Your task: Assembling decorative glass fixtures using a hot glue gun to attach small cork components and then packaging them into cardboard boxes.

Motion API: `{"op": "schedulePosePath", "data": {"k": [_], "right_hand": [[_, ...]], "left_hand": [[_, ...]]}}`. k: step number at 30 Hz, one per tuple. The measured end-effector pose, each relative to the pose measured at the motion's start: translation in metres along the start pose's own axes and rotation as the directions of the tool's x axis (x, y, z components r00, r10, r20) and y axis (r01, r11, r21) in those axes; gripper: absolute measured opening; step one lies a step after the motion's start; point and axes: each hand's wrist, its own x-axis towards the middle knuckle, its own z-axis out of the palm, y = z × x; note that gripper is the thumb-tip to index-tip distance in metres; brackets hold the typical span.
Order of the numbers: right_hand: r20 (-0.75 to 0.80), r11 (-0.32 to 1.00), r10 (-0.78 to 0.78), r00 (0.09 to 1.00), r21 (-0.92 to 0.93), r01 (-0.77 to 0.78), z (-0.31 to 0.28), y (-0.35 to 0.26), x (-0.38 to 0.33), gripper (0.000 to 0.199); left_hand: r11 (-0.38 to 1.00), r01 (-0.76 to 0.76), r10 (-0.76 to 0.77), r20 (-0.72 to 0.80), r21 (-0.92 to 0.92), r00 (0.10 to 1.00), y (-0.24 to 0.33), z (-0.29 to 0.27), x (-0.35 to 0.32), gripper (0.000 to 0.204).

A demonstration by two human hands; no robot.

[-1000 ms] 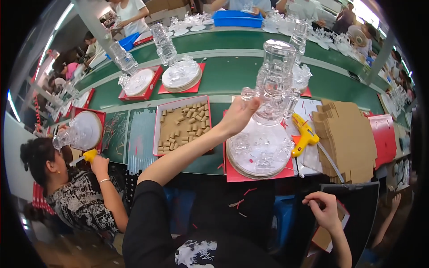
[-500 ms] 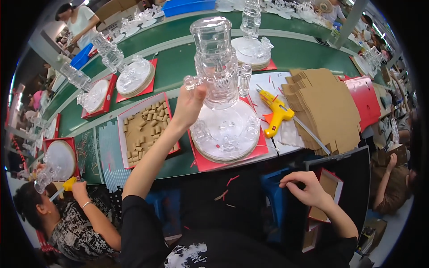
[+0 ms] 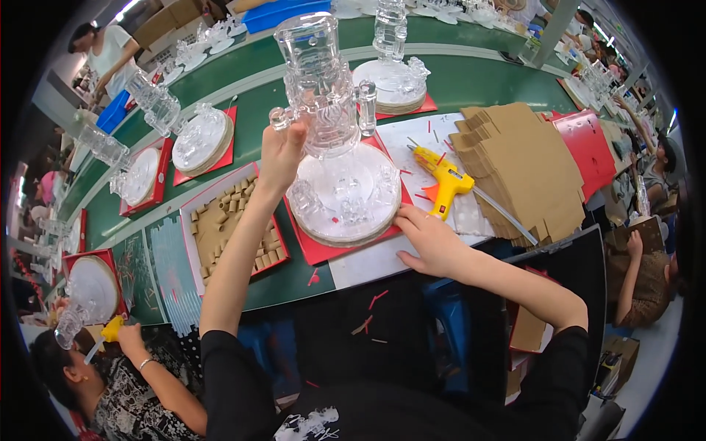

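The left hand point(image 3: 281, 151) pinches a side arm of the tall glass pipe point(image 3: 323, 95), which stands on a round board point(image 3: 346, 220). The right hand point(image 3: 430, 239) rests beside the board, fingers spread.

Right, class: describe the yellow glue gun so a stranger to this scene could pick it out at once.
Start at the long green table. Just right of the tall clear glass piece that the left hand grips lies a white sheet, with a stack of brown cardboard beyond. The glue gun lies on that sheet, near the right hand: the only bright yellow tool there.
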Motion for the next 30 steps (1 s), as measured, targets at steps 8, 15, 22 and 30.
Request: {"op": "schedulePosePath", "data": {"k": [8, 15, 22, 30], "right_hand": [[0.181, 0.994, -0.002, 0.983, -0.105, 0.021, 0.017, 0.014, 0.036, 0.043], [0.220, 0.995, 0.095, 0.971, 0.002, -0.098, -0.028, -0.018, 0.021, 0.018], [-0.342, 0.877, 0.212, 0.916, 0.479, -0.025, -0.012, 0.017, 0.041, 0.023], [0.024, 0.987, -0.092, 0.995, 0.132, 0.088, 0.049, 0.044, 0.097, 0.029]], "left_hand": [[0.999, -0.029, 0.027, 0.029, 0.040, 0.999, -0.031, -0.002, 0.002, 0.067], [0.998, 0.059, -0.057, -0.100, 0.015, 0.993, -0.025, 0.014, -0.028, 0.029], [0.975, 0.184, -0.220, 0.426, 0.125, 0.877, 0.024, -0.007, -0.095, 0.079], [0.882, 0.342, -0.470, 0.546, 0.324, 0.694, -0.005, -0.009, -0.070, 0.035]]}}
